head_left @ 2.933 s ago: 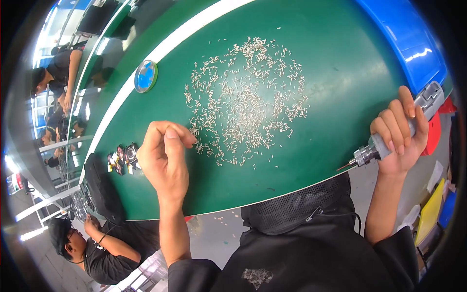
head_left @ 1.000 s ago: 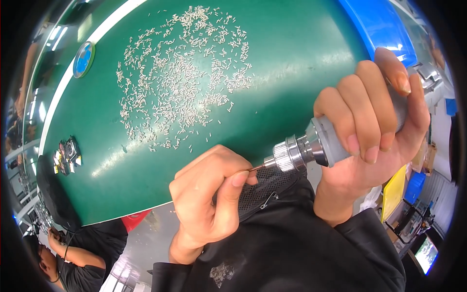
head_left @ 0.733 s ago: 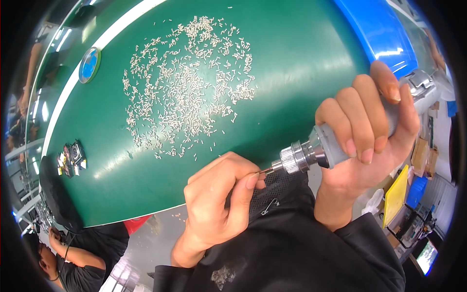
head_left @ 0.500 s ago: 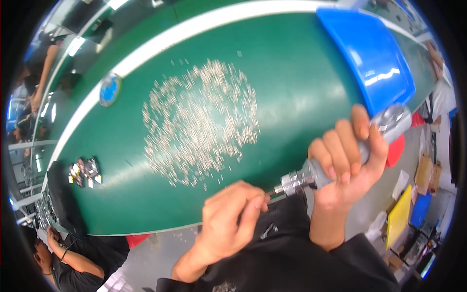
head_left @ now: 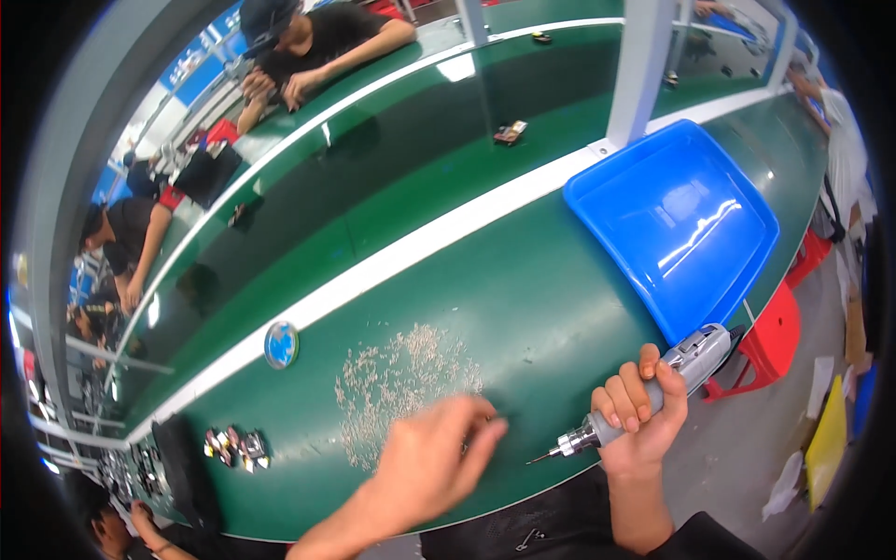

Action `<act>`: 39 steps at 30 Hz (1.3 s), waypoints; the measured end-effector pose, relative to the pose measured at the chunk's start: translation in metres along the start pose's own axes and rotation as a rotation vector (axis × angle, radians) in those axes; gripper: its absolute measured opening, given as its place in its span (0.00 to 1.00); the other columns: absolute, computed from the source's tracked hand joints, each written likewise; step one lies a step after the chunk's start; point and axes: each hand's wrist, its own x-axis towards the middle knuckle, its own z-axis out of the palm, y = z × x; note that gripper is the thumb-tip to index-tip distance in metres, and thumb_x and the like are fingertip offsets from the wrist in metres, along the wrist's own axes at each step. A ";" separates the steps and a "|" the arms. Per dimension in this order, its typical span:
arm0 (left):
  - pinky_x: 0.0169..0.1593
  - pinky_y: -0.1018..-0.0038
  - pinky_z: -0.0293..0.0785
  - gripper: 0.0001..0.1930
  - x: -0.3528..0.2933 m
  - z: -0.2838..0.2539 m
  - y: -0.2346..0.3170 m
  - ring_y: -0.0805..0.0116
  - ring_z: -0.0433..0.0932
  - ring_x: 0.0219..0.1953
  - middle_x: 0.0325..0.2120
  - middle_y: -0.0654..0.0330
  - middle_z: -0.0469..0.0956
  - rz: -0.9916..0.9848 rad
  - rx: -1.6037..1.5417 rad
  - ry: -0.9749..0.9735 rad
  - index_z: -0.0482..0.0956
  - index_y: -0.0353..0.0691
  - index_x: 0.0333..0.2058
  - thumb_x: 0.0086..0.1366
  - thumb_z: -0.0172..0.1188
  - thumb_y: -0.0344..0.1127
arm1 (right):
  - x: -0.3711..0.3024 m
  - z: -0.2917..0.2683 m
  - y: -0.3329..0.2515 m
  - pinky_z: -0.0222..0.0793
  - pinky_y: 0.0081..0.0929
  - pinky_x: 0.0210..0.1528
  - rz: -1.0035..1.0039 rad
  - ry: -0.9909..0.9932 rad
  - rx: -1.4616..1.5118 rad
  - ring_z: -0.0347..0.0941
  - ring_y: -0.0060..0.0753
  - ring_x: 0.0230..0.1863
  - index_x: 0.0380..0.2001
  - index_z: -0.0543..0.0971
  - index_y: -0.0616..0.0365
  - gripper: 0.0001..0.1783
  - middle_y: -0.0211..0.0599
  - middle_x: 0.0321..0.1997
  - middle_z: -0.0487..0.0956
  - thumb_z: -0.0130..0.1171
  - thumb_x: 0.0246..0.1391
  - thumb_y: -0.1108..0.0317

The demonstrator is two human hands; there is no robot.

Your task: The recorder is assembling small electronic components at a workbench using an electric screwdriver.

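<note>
My right hand (head_left: 637, 411) is wrapped round a grey handheld rotary tool (head_left: 695, 359). Its metal chuck (head_left: 577, 439) carries a thin bit that points left over the table's near edge. Many small silvery, pin-like pieces (head_left: 383, 383) lie spread on the green tabletop. In front of their near right part is my left hand (head_left: 434, 457), its fingers half bent and the thumb slightly apart from the fingertips. Nothing shows between them. That hand hides some of the pieces.
A blue tray (head_left: 686, 215) sits at the back right, and a small round blue-patterned container (head_left: 281, 345) at the back left. Small dark and yellow parts (head_left: 236, 448) lie at left. A white rail (head_left: 373, 250) divides the tables. Red stools (head_left: 770, 341) stand at right; other people sit across.
My left hand has come away from the tool's bit, toward the scattered pieces. The view has tilted up, showing more of the far tables. My right hand keeps its hold on the rotary tool.
</note>
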 end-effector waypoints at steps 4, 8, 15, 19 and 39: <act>0.28 0.63 0.72 0.07 0.095 -0.011 -0.037 0.51 0.77 0.23 0.18 0.50 0.76 0.004 0.115 -0.005 0.72 0.33 0.28 0.62 0.54 0.31 | -0.001 -0.012 -0.003 0.56 0.24 0.21 0.013 -0.003 -0.013 0.54 0.21 0.12 0.27 0.68 0.53 0.08 0.25 0.10 0.59 0.46 0.58 0.63; 0.33 0.69 0.71 0.08 0.198 0.005 -0.059 0.58 0.77 0.24 0.22 0.51 0.78 0.168 0.101 0.204 0.73 0.30 0.33 0.62 0.51 0.30 | -0.002 -0.015 0.000 0.57 0.23 0.20 0.026 -0.113 -0.096 0.54 0.20 0.11 0.28 0.67 0.54 0.08 0.25 0.10 0.58 0.46 0.58 0.63; 0.47 0.60 0.71 0.20 0.281 0.038 -0.076 0.51 0.72 0.48 0.41 0.49 0.73 -0.010 0.490 0.258 0.68 0.36 0.47 0.57 0.58 0.36 | 0.000 -0.019 0.000 0.57 0.25 0.22 0.075 -0.110 -0.079 0.55 0.22 0.11 0.27 0.68 0.53 0.08 0.26 0.10 0.59 0.47 0.57 0.62; 0.48 0.60 0.72 0.21 0.300 0.043 -0.080 0.48 0.70 0.48 0.42 0.48 0.72 -0.036 0.609 0.259 0.67 0.36 0.46 0.56 0.60 0.36 | 0.001 -0.020 -0.003 0.58 0.26 0.23 0.102 -0.106 -0.064 0.56 0.22 0.12 0.27 0.68 0.53 0.08 0.26 0.10 0.60 0.46 0.56 0.63; 0.39 0.66 0.75 0.23 0.035 0.026 -0.002 0.55 0.74 0.39 0.44 0.44 0.73 0.514 0.323 -0.238 0.72 0.23 0.44 0.45 0.62 0.21 | -0.024 -0.023 -0.010 0.58 0.24 0.22 0.201 -0.107 -0.080 0.57 0.20 0.12 0.28 0.64 0.53 0.10 0.24 0.11 0.60 0.45 0.59 0.61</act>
